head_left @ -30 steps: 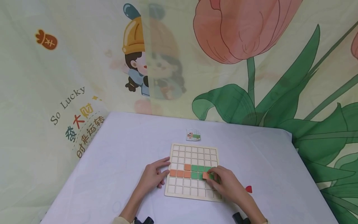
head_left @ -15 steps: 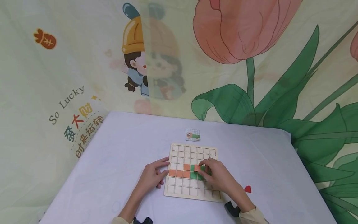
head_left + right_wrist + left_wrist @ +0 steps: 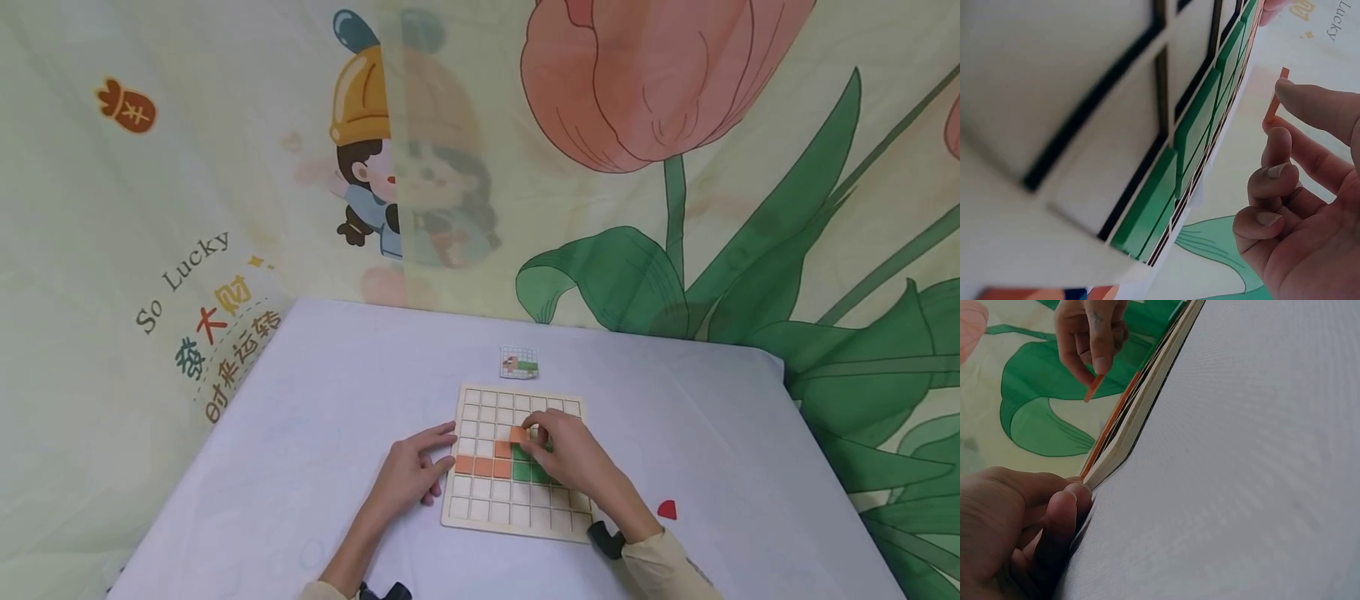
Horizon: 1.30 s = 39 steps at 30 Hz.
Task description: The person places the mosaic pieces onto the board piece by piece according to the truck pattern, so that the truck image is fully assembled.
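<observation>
A square orange tile [image 3: 517,434] is pinched between the thumb and index finger of my right hand [image 3: 573,454]. In the right wrist view the tile [image 3: 1274,103] stands edge-on, raised off the board, the other fingers curled behind. Below lies a pale wooden grid board [image 3: 480,506]. A row of orange tiles [image 3: 482,467], one more orange tile above it, and several green tiles [image 3: 521,471] sit in its cells; my right hand hides some. At the board's left edge, my left hand [image 3: 408,471] rests its thumb and fingertips against the rim, fingers mostly extended.
Behind the board lies a small picture card [image 3: 519,363] with a gridded orange and green figure. A red piece [image 3: 667,509] is on the white tablecloth [image 3: 337,375] to the right. A printed curtain [image 3: 450,150] hangs behind the table.
My right hand has carried the orange tile leftward and away from me, from over the green tiles to above the single upper orange tile. My left hand stays at the board's edge.
</observation>
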Motion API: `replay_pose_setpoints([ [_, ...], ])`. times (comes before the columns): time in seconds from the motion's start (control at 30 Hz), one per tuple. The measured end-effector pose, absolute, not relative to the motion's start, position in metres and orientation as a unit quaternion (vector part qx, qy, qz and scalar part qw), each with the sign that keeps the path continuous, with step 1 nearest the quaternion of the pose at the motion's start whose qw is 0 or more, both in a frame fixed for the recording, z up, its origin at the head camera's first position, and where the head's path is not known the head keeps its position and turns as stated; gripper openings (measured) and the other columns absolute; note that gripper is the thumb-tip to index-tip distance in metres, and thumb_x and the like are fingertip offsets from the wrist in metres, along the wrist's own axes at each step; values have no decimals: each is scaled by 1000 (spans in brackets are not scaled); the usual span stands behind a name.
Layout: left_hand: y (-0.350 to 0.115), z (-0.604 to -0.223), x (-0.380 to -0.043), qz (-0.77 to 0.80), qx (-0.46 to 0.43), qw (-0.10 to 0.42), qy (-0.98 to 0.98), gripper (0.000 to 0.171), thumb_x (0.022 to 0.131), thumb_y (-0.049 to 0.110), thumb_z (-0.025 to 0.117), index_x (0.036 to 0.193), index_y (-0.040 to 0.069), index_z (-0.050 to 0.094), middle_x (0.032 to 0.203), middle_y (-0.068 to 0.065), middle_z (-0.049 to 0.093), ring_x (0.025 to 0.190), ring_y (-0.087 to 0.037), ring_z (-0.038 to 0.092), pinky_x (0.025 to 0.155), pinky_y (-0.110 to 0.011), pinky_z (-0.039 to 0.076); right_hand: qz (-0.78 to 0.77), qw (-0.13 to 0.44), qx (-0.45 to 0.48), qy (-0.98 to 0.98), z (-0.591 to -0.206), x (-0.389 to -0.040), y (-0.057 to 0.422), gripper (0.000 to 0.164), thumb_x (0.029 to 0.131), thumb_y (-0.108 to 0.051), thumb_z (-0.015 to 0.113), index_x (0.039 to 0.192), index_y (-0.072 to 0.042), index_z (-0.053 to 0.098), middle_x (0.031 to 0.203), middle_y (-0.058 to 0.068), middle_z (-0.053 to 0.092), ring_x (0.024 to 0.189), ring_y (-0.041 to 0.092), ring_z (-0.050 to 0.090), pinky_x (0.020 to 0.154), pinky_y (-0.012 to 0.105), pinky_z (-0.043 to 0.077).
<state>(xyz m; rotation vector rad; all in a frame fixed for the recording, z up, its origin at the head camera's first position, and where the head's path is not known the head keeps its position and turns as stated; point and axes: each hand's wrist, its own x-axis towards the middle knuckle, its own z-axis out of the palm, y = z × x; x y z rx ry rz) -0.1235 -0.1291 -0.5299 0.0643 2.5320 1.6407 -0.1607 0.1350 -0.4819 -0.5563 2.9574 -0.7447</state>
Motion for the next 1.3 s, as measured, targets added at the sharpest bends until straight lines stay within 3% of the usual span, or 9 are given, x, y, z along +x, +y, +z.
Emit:
replay_pose_setpoints([
  [1.3,-131,-532,-124,546,23,61,836,43,96,6,75,138,7,70,153,-3,64,43,-12,56,40,-26,51,-227,63,-201,951,-496,-182,119,19,96,-22,79,113,-14,76,76,-7,58,72,10,49,64,24,41],
])
